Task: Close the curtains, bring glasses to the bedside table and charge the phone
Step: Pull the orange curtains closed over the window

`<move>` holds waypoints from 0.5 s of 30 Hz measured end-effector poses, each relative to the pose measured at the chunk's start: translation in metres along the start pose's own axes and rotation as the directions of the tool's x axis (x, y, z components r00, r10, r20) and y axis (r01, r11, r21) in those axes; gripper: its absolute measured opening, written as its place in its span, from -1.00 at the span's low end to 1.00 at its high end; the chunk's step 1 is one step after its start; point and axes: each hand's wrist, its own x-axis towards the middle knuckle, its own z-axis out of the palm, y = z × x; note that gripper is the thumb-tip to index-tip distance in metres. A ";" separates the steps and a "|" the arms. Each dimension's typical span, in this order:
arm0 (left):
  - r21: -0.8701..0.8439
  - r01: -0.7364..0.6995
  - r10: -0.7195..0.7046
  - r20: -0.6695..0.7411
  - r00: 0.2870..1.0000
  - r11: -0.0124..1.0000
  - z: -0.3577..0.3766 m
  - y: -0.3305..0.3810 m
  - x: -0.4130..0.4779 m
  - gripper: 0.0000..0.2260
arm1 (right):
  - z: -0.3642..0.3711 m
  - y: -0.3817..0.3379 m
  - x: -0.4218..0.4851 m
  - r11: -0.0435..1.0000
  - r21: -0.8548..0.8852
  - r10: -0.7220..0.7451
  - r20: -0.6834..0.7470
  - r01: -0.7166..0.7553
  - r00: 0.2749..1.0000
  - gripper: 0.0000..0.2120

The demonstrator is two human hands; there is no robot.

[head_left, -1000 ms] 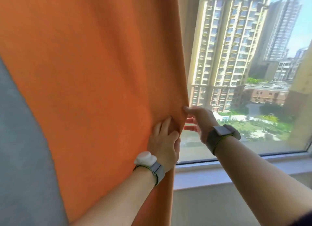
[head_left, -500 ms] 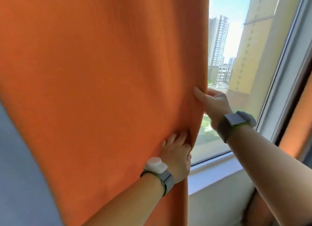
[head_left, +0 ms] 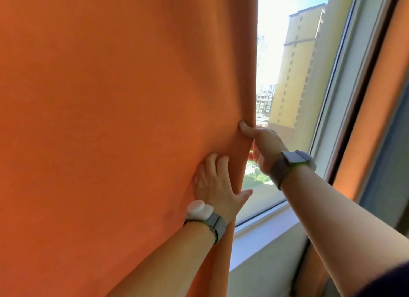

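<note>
Head view: right hand [head_left: 263, 146] grips curtain edge [head_left: 251, 75].

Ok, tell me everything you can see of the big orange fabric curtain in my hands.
The large orange fabric curtain fills the left and middle of the view. It looks thick, matte and plain, with soft folds near its right edge. A strip of the window shows bare beside it. The right hand pinches that edge, thumb in front; the left hand grips the fabric just below.
</note>
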 end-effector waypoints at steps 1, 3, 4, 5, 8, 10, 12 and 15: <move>0.001 0.022 -0.022 -0.024 0.999 1.000 0.004 0.004 0.007 -0.22 | -0.001 0.000 0.001 1.000 -0.019 -0.006 0.012 0.006 1.000 -0.73; -0.021 0.010 -0.011 -0.047 0.999 1.000 0.022 0.017 0.021 -0.47 | -0.018 0.002 0.009 0.997 -0.069 -0.036 0.014 0.037 0.999 -0.79; -0.032 -0.017 0.015 -0.062 0.998 0.999 0.031 0.023 0.027 -0.60 | -0.029 0.001 0.015 0.993 -0.100 -0.061 0.006 0.061 0.998 -0.80; -0.043 -0.054 0.051 -0.056 0.997 0.998 0.041 0.029 0.032 -0.70 | -0.041 0.000 0.019 0.988 -0.134 -0.083 -0.003 0.082 0.997 -0.81; -0.066 -0.212 0.211 -0.026 0.977 0.975 0.066 0.038 0.035 -0.83 | -0.070 -0.002 0.030 0.970 -0.210 -0.128 -0.025 0.120 0.991 -0.83; -0.091 -0.285 0.288 0.019 0.958 0.954 0.085 0.052 0.032 -0.77 | -0.092 -0.001 0.041 0.966 -0.224 -0.143 -0.052 0.128 0.988 -0.84; -0.124 -0.277 0.288 0.077 0.955 0.953 0.100 0.059 0.032 -0.68 | -0.106 0.001 0.048 0.968 -0.219 -0.142 -0.077 0.122 0.987 -0.82; -0.116 -0.281 0.302 0.255 0.919 0.953 0.126 0.080 0.037 -0.53 | -0.135 0.004 0.065 0.967 -0.222 -0.154 -0.131 0.122 0.979 -0.81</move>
